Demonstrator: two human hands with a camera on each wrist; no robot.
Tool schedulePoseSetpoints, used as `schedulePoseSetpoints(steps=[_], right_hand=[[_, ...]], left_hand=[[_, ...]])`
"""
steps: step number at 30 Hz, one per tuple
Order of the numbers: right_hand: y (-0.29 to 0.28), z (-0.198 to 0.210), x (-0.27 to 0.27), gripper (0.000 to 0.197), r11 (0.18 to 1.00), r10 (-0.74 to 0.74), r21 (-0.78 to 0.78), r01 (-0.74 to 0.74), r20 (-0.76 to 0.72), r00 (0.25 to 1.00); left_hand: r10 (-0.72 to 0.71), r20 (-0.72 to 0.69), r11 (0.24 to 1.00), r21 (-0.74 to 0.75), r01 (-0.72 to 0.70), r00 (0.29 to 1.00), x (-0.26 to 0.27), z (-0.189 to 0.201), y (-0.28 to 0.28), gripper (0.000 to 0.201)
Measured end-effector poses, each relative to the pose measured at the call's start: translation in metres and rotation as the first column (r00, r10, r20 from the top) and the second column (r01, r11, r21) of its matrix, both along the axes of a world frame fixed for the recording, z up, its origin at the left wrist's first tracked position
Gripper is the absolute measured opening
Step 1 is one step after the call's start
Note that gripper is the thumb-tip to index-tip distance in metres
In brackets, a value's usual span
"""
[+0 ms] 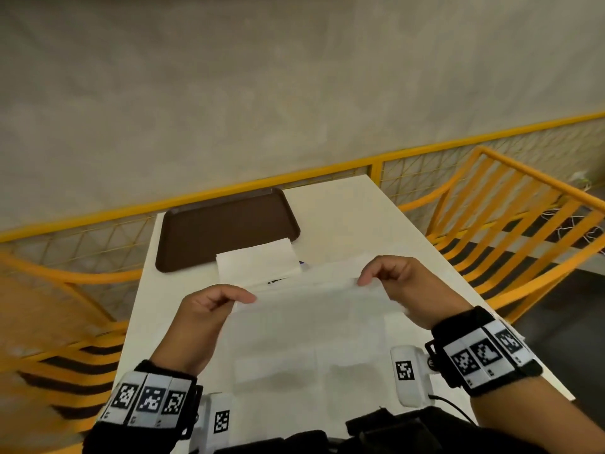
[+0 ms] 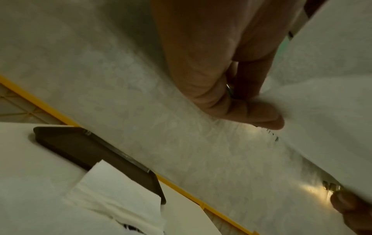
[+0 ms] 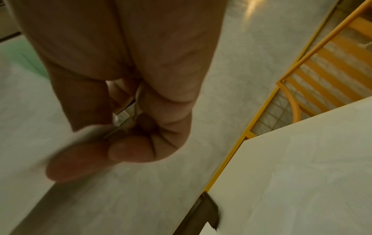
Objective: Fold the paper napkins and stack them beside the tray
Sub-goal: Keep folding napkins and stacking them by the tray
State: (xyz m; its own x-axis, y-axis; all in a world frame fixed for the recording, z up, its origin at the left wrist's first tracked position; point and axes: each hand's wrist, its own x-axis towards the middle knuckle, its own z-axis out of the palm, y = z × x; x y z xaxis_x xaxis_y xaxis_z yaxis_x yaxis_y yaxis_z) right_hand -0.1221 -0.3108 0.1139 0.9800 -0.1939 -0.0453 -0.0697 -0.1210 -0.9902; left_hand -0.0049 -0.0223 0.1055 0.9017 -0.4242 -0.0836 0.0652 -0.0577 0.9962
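I hold a thin white paper napkin (image 1: pixel 307 326) up over the white table (image 1: pixel 353 217), spread between both hands. My left hand (image 1: pixel 242 298) pinches its top left corner; in the left wrist view the napkin (image 2: pixel 322 111) runs off to the right of that left hand (image 2: pixel 271 120). My right hand (image 1: pixel 363 280) pinches the top right corner, and the right wrist view shows the right hand (image 3: pixel 96 152) with the blurred napkin (image 3: pixel 30 143) at its fingertips. A brown tray (image 1: pixel 226 224) lies at the table's far left. A pile of white napkins (image 1: pixel 258 263) overlaps the tray's near right corner.
A yellow mesh railing (image 1: pixel 425 149) runs behind the table in front of a grey wall. Orange slatted chairs stand at the right (image 1: pixel 510 221) and left (image 1: pixel 49 306). Something with dark print (image 1: pixel 278 280) shows under the napkin pile.
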Motion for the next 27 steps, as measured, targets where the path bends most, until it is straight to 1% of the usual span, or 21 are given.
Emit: schedulePoseSetpoints(steps=[2,4,6,7,8,9,10,11,12,13,14,16,17,18,20,21,23,25,27], right_hand=[[0.004,0.002,-0.001,0.029,0.998,0.007,0.063,-0.008,0.009,1.000],[0.005,0.002,-0.002,0.036,0.990,0.001,0.138,0.000,-0.007,1.000],[0.003,0.001,-0.003,0.045,0.969,-0.004,0.248,0.006,-0.010,1.000],[0.004,0.004,-0.002,0.044,0.954,0.016,0.299,-0.011,-0.013,1.000],[0.004,0.004,-0.001,0.035,0.945,0.028,0.325,-0.018,-0.024,0.999],[0.006,0.006,0.001,0.020,0.936,0.044,0.350,-0.031,-0.030,0.999],[0.006,0.004,0.004,0.023,0.945,0.042,0.326,-0.026,-0.042,0.998],[0.008,0.002,0.008,0.035,0.968,0.026,0.249,-0.008,-0.072,0.997],[0.010,-0.002,0.012,0.038,0.992,-0.010,0.128,0.022,-0.095,0.995],[0.014,-0.003,0.015,0.032,0.998,-0.063,0.019,0.066,-0.097,0.993],[0.018,-0.005,0.019,0.023,0.995,-0.098,-0.040,0.095,-0.084,0.992],[0.024,-0.013,0.027,0.010,0.987,-0.157,-0.058,0.152,-0.086,0.984],[0.026,-0.016,0.031,0.009,0.983,-0.180,-0.047,0.176,-0.097,0.979],[0.027,-0.020,0.035,0.009,0.981,-0.196,-0.031,0.194,-0.109,0.975],[0.029,-0.026,0.045,0.010,0.977,-0.211,0.001,0.213,-0.141,0.967],[0.030,-0.029,0.050,0.011,0.976,-0.216,0.000,0.219,-0.157,0.964],[0.030,-0.036,0.061,0.012,0.973,-0.230,-0.009,0.232,-0.177,0.957],[0.031,-0.043,0.071,0.012,0.969,-0.247,-0.048,0.242,-0.191,0.950],[0.033,-0.050,0.083,0.009,0.962,-0.272,-0.098,0.256,-0.217,0.938]], left_hand=[[-0.008,0.020,0.999,0.040,0.007,1.000,0.002,0.001,0.005,0.043],[-0.018,0.029,0.999,0.032,0.017,0.999,0.002,0.005,0.008,0.045],[-0.050,0.014,0.997,-0.060,0.051,0.999,0.002,0.011,0.010,0.048],[-0.066,0.035,0.993,-0.098,0.069,0.997,0.001,0.012,0.011,0.044],[-0.077,0.073,0.990,-0.113,0.085,0.994,0.001,0.013,0.011,0.032],[-0.064,0.119,0.993,-0.092,0.075,0.991,0.002,0.013,0.012,0.022],[-0.054,0.180,0.997,-0.048,0.064,0.982,0.002,0.013,0.013,0.022],[-0.047,0.233,0.999,0.013,0.045,0.971,0.004,0.011,0.013,0.027],[-0.054,0.258,0.998,0.054,0.042,0.965,0.005,0.011,0.013,0.028],[-0.061,0.263,0.996,0.085,0.040,0.963,0.005,0.011,0.012,0.028],[-0.070,0.263,0.992,0.118,0.039,0.962,0.006,0.012,0.011,0.032],[-0.085,0.285,0.980,0.197,0.029,0.955,0.008,0.009,0.011,0.041],[-0.092,0.291,0.972,0.235,0.022,0.952,0.011,0.007,0.011,0.044],[-0.085,0.285,0.968,0.250,0.012,0.955,0.014,0.003,0.011,0.044],[-0.012,0.228,0.974,0.222,-0.040,0.974,0.022,-0.006,0.012,0.039],[0.026,0.168,0.980,0.192,-0.059,0.985,0.025,-0.011,0.012,0.036],[0.031,0.060,0.987,0.153,-0.040,0.998,0.032,-0.021,0.010,0.032],[0.006,0.039,0.981,0.193,-0.013,0.999,0.039,-0.034,0.007,0.034],[0.013,0.075,0.964,0.264,-0.032,0.997,0.049,-0.047,0.004,0.034]])
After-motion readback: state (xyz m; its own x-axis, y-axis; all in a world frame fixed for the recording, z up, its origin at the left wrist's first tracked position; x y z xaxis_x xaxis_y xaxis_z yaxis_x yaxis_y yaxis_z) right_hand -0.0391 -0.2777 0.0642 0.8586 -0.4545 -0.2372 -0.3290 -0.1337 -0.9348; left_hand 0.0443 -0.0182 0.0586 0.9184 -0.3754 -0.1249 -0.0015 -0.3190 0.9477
